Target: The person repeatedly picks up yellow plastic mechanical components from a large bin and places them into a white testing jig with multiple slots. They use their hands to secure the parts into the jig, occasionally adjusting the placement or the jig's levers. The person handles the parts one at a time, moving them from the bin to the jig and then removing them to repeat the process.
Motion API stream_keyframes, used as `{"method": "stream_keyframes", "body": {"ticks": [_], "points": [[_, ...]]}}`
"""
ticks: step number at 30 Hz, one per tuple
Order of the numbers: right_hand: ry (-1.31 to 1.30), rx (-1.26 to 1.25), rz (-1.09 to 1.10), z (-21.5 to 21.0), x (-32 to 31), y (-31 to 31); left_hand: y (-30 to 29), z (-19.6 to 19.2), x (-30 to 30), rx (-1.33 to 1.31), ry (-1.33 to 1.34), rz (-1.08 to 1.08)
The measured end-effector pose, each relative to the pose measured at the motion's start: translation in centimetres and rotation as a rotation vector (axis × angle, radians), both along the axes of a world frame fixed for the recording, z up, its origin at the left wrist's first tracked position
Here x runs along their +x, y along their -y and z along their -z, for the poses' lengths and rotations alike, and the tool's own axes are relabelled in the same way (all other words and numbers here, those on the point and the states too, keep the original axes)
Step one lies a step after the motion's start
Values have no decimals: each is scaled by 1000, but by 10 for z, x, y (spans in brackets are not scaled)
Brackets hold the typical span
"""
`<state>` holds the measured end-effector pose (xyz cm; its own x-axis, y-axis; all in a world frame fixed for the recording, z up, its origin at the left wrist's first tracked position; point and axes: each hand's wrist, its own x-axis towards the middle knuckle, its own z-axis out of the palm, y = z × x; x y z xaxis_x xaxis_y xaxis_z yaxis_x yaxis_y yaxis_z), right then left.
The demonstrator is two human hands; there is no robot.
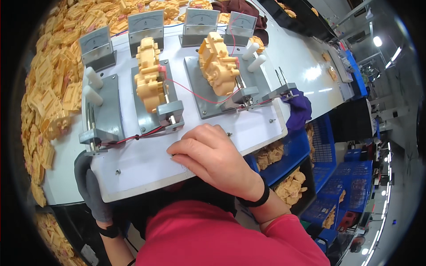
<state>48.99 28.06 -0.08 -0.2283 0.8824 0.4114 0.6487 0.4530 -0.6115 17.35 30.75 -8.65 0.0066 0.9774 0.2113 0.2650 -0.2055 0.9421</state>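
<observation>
Basically, left housing (148,84) and right housing (217,66), both yellow, up on grey blocks (193,82) behind metal rods (166,91). Red wire (183,87) slung loose between, sagging toward the front.

Right hand (219,157) bare, over the front of the white board (146,175), clear of both housings. Fingers curled, tips drawn in close to the thumb; cannot tell if pinching anything. Left hand (91,190) gloved in grey, at the board's left front corner. Fingers held together; grip hidden, so cannot tell if clasping the edge.

Main risk: snagging the red wire on an upward sweep of the right hand, with a tugged contact or a tipped left housing as a likely result. Next: bent rods from a sideways pull on either housing, or poor contact from crooked seating. Also possible rocking of the board under a hard lean, given an apparent overhang past the surface (66,177).

Further out: meters (146,29) along the back, easy to knock with a long reach. Pile of loose housings (53,84) to the left, with a slide toward the jig possible if bumped. Purple cloth (300,108) by the right corner, blue crate (290,153) below.
</observation>
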Motion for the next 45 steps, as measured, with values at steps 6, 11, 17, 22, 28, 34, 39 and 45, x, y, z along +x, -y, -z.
{"method": "stream_keyframes", "body": {"ticks": [6,11,17,22,28,34,39,45], "points": [[-5,20,12,4,-2,0,0,3,1,61,-100,-60],[28,68,9,6,-2,0,1,-12,10,-2,-11,-49],[35,67,2,4,-3,0,3,-19,16,28,-46,-20],[32,73,-1,5,-3,-1,3,-20,17,66,-89,-2],[22,61,-3,3,-2,0,1,-16,14,70,-121,-22],[56,95,-20,6,-1,1,3,-18,16,3,-5,-60],[59,109,-4,6,-2,2,3,-18,16,11,-34,-37],[57,117,-1,6,-3,2,3,-19,14,37,-59,-23]]}}
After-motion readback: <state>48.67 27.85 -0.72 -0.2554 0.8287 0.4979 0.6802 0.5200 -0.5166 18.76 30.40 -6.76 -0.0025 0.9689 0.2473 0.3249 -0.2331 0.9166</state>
